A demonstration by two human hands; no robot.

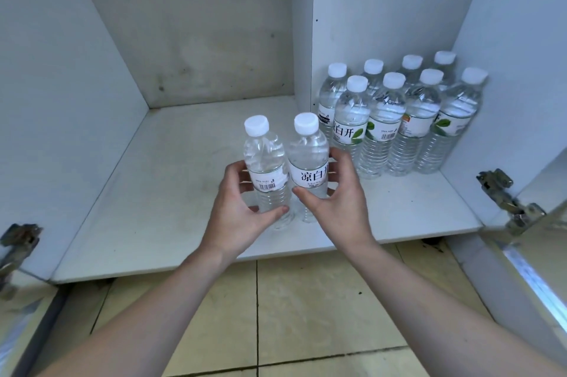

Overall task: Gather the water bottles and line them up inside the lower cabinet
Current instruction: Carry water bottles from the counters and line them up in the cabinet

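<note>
A lot of the job looks done already. Eight water bottles (399,118) stand in two rows on the right side of the cabinet floor (153,192), tucked in the corner by the right wall. They have white caps and they stand close, touching side by side. The front row has four and the back row has four.

Two more bottles are just coming in. The left hand (242,207) is wrapped around the left bottle (265,168), with the thumb in front and the fingers behind it. The right hand (337,195) is wrapped around the right bottle (308,161), the one with big black letters on its label. Both bottles are upright and they touch each other. They are over the middle front part of the cabinet floor, near the other bottles but not yet in line with them. I cannot tell if their bottoms sit on the floor or are a bit above it.

What is left, I think, is to slide these two over next to the rows and let go. No other bottles show outside the cabinet, on the tiled floor (306,315) in front, so these may be the last ones.
</note>
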